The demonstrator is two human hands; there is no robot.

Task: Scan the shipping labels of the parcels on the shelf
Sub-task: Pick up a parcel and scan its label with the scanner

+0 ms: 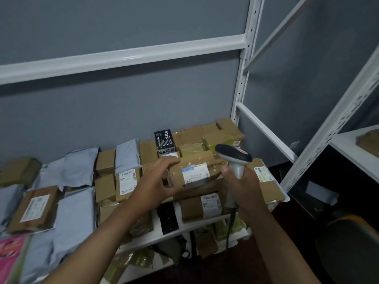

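My left hand (pixel 158 181) curls its fingers round a brown cardboard parcel (pixel 194 171) atop the white metal shelf (pixel 168 228) stack; my right hand (pixel 243 189) grips the grey handheld scanner (pixel 235 158) beside its white label (pixel 195 174).

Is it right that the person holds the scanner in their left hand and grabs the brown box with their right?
No, it's swapped. The head view shows the right hand gripping the scanner, while the left hand holds the brown box.

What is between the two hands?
In the head view, a brown parcel with a white label lies between the left hand, which grips its edge, and the right hand holding the scanner.
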